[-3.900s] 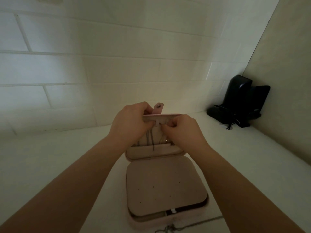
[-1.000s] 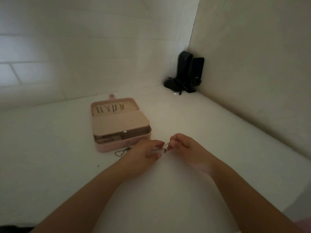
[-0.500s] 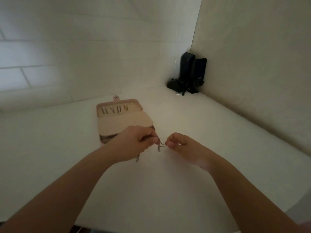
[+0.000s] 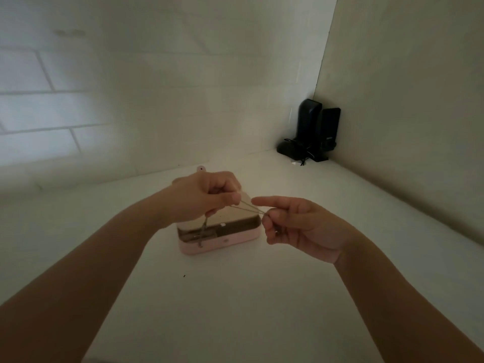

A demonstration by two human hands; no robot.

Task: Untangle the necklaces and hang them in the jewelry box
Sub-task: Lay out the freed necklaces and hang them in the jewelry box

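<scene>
Compared with half a second ago, your hands have drawn apart and risen, stretching the necklace [image 4: 251,207] taut between them at frame centre. Head view: your left hand [image 4: 207,196] pinches the chain, one end dangling below it; your right hand [image 4: 296,222] pinches the other end, forefinger extended. Behind and below them the pink jewelry box [image 4: 222,238] lies open on the white counter [image 4: 235,297]. Black devices [image 4: 311,132] stand in the corner at right.

my one head view looks forward and down, close above the fingers [image 4: 264,203], facing the tiled wall [image 4: 131,100] beyond them.
</scene>
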